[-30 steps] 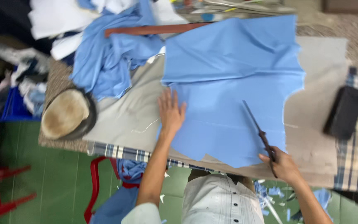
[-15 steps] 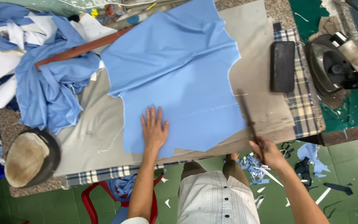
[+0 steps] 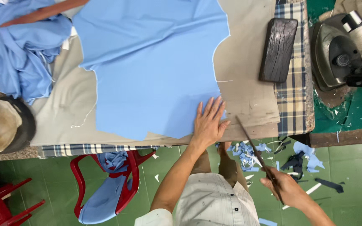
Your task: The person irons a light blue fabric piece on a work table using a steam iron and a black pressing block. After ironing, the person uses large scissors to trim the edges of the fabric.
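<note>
A large cut piece of light blue fabric [image 3: 156, 62] lies flat on a beige-covered work table [image 3: 248, 92]. My left hand [image 3: 209, 121] presses flat, fingers spread, on the fabric's near right corner at the table's front edge. My right hand [image 3: 287, 189] is off the table, over the green floor, closed around the handles of long dark scissors [image 3: 256, 155] whose blades point up toward the table edge. The blades touch no cloth.
A dark wooden block [image 3: 278, 49] rests on the plaid cloth at right, with an old iron [image 3: 340, 54] beyond it. Bunched blue cloth [image 3: 17, 46] and a round worn pad [image 3: 5, 125] lie at left. Red plastic chairs [image 3: 109, 184] and fabric scraps [image 3: 273, 155] are on the floor.
My left hand slid right across the fabric to its near right corner. My right hand drew the scissors back off the table toward me. The view shifted right.
</note>
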